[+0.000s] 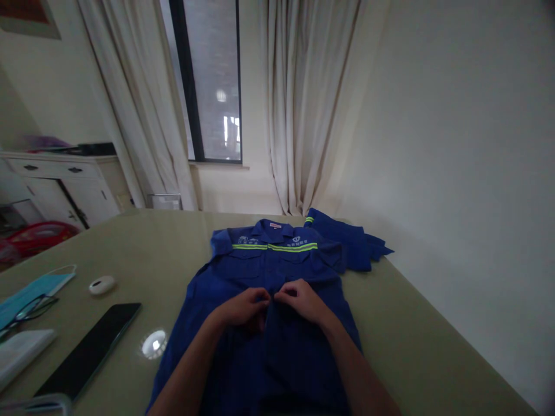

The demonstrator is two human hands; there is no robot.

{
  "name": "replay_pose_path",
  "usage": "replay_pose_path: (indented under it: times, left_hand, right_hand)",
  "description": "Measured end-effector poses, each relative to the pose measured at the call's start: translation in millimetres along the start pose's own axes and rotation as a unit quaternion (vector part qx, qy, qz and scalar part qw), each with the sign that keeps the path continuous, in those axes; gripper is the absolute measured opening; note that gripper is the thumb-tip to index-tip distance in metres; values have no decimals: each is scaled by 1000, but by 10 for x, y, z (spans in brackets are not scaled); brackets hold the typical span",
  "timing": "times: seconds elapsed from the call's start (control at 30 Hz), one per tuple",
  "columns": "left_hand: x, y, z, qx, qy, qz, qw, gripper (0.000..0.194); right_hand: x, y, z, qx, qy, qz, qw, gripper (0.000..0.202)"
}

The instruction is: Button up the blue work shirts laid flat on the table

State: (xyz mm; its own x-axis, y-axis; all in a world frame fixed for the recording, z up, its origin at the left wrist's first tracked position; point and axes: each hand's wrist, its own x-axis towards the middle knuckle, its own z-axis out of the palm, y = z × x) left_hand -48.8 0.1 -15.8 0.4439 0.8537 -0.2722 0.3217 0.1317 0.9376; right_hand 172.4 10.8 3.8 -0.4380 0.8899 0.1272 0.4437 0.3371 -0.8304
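A blue short-sleeved work shirt [236, 268] lies front side up on the table, its collar toward the window and a yellow-green reflective stripe across the chest. My left hand [247, 305] pinches the shirt's front opening near the middle. Close beside it, my right hand [301, 299] pinches the other front edge between thumb and fingers. The cloth is lifted slightly between the two hands. Whether a button sits in the fingers is too small to tell.
Behind the shirt's right sleeve lies more folded blue clothing [340, 237]. On the left are a black phone [93, 346], a white oval case [102, 285], glasses [37, 306], a blue face mask [37, 294] and a white box [23, 352]. A wall [468, 173] borders the table's right edge.
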Motion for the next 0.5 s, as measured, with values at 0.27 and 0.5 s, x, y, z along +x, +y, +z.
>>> replay_pose_path:
  times: [0.27, 0.5]
  left_hand:
    - [109, -36, -7, 96, 153, -15, 983, 34]
    - [208, 19, 149, 119, 223, 75, 965, 10]
  right_hand:
    - [-36, -34, 214, -161, 81, 32, 983, 14]
    - [-49, -51, 300, -299, 51, 17, 953, 4]
